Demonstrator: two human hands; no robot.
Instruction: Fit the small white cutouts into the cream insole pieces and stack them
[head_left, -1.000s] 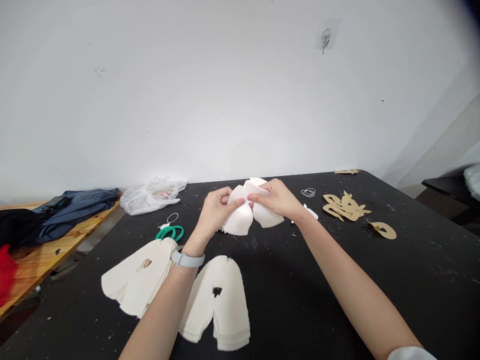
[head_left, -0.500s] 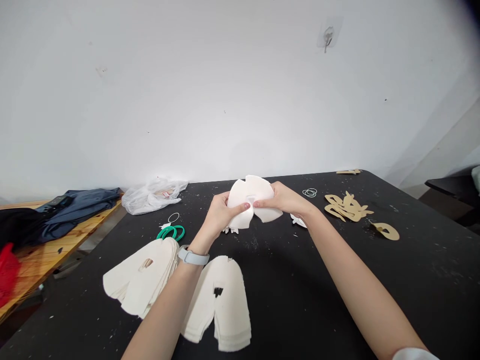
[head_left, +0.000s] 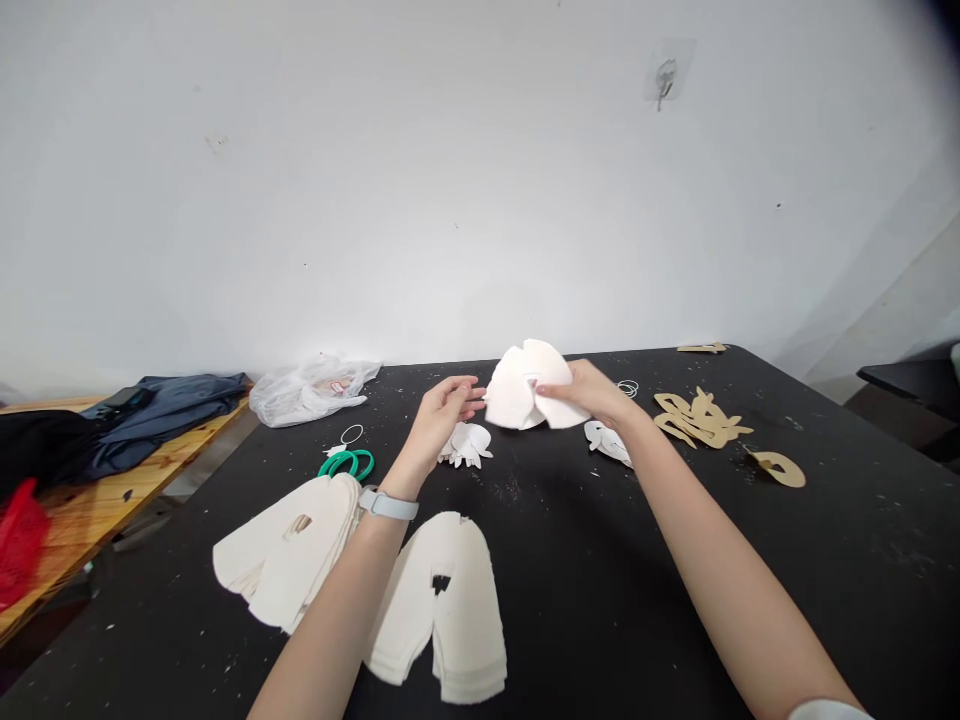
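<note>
Above the far middle of the table, my right hand (head_left: 589, 390) pinches a white rounded cutout piece (head_left: 529, 390), its thumb lying over the slit. The piece looks like stiff paper or felt, with notches and a slit. My left hand (head_left: 450, 405) is off it, fingers stretched out close to its left edge. Below the left hand lie small white scalloped cutouts (head_left: 466, 445). Nearer to me are a stack of white arch-shaped cutouts (head_left: 469, 620) and, to its left, another such stack (head_left: 285, 550), partly hidden by my left forearm.
Green rings (head_left: 346, 463) and a white ring (head_left: 351, 434) lie left, near a plastic bag (head_left: 311, 390). Tan cutouts (head_left: 701, 418) and a curved tan piece (head_left: 780, 468) lie right. White cutouts (head_left: 606, 442) sit under my right wrist. Dark clothes (head_left: 165, 415) cover a wooden bench.
My left hand has let go of the white cutout piece and opened beside it. My right hand has moved the piece slightly right and up, uncovering the small scalloped cutouts.
</note>
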